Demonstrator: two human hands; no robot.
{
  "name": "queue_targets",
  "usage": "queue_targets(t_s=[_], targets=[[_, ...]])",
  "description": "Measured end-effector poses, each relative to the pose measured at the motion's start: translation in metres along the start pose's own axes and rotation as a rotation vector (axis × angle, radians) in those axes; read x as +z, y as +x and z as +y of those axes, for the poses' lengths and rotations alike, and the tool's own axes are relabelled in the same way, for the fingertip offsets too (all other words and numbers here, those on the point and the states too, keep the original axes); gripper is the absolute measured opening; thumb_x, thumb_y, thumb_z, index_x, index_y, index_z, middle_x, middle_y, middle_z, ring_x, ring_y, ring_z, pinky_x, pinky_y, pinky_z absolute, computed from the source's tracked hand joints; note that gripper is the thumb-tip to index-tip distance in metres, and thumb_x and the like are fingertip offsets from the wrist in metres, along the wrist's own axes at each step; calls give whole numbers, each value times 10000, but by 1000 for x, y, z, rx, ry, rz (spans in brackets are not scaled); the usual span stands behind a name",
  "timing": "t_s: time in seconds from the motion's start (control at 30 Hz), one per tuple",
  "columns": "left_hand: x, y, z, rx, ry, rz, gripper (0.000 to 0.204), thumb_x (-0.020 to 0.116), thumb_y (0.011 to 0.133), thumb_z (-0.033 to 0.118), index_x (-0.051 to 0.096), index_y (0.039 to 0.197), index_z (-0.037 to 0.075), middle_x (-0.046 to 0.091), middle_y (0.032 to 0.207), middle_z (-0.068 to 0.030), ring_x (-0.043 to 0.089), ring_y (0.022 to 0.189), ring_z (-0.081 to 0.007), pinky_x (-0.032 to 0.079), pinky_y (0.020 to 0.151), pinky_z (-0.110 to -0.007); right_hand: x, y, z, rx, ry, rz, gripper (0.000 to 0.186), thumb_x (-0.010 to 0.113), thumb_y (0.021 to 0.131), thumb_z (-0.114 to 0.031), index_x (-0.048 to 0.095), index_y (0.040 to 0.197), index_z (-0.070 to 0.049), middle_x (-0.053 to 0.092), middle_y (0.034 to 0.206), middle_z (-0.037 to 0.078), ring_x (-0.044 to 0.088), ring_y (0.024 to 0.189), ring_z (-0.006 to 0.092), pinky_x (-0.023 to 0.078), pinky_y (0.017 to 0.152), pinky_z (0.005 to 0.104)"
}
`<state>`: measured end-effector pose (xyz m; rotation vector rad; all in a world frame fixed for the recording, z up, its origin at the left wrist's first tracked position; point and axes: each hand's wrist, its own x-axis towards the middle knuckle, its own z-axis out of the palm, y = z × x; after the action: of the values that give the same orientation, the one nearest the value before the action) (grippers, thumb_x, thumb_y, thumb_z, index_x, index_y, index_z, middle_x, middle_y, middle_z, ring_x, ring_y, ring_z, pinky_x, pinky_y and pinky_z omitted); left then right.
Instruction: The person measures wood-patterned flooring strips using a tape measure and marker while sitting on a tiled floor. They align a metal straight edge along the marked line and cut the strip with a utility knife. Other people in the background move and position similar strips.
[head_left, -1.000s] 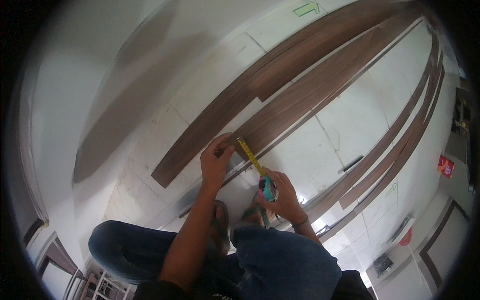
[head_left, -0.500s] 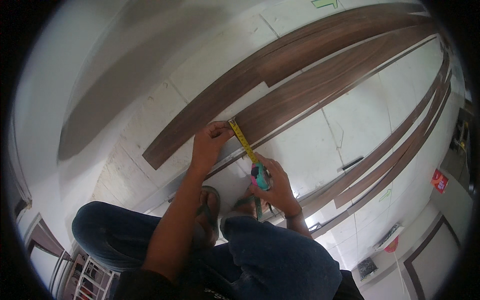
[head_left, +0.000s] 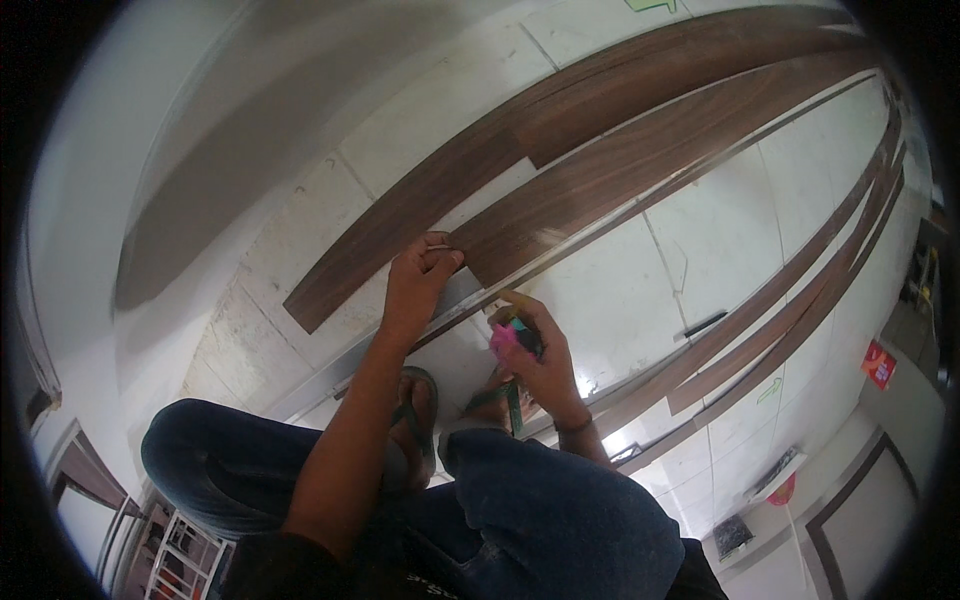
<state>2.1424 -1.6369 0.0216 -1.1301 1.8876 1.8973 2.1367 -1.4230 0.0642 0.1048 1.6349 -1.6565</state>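
Observation:
My right hand (head_left: 540,350) is wrapped round a pink, teal and black tape measure (head_left: 507,340). A little yellow shows by its fingers, but no long stretch of blade is out. My left hand (head_left: 420,278) has thumb and fingers closed at the near end corner of a dark wood-look plank (head_left: 600,175). Whatever sits between those fingertips is hidden. Left of that plank lies a second dark plank (head_left: 400,220), reaching further towards me. A thin dark strip (head_left: 640,207) runs along the middle plank's right side.
Several long dark planks (head_left: 770,330) lie on the white tiled floor (head_left: 690,250) to the right. A small dark bar (head_left: 705,325) rests near them. The pale wall (head_left: 180,130) rises at the left. A white wire rack (head_left: 185,555) stands lower left, beside my knee.
The yellow blade stretched between my hands has gone from view. My right hand has turned the tape measure, showing its pink side. My left hand stays at the plank's corner.

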Motion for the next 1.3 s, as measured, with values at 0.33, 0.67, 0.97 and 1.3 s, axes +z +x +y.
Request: queue_targets(t_s=[0.33, 0.67, 0.97, 1.3], targets=[[1, -17, 15, 78, -15, 26, 539, 697, 957, 167, 557, 1472, 94, 763, 1106, -132, 686, 1030, -162, 465, 1002, -309, 28, 6, -8, 185, 866, 243, 274, 507, 1086, -183, 541, 1288, -1, 648, 1214, 174, 655, 1173, 273, 582, 969, 403], [-8, -62, 49, 398, 329, -171, 660, 860, 719, 145, 660, 1347, 108, 649, 1293, -125, 622, 1168, -251, 493, 1018, -379, 34, 20, -9, 42, 788, 195, 229, 587, 1060, -122, 570, 1260, -9, 639, 1287, 135, 644, 1157, 196, 536, 1023, 373], [-40, -27, 67, 333, 15, -89, 646, 822, 757, 61, 589, 1359, 43, 609, 1341, -126, 583, 1254, -236, 444, 1102, -370, -151, -5, 18, 31, -653, 976, 372, 654, 987, -117, 572, 1331, -2, 611, 1204, 151, 631, 1085, 260, 552, 921, 395], [-59, -2, 82, 243, 23, -178, 673, 894, 746, 101, 605, 1349, 21, 649, 1312, -111, 613, 1205, -204, 446, 1096, -336, -265, -41, 61, 44, -618, 1169, 331, 629, 915, -59, 592, 1234, 17, 698, 928, 130, 692, 848, 227, 570, 737, 374]])
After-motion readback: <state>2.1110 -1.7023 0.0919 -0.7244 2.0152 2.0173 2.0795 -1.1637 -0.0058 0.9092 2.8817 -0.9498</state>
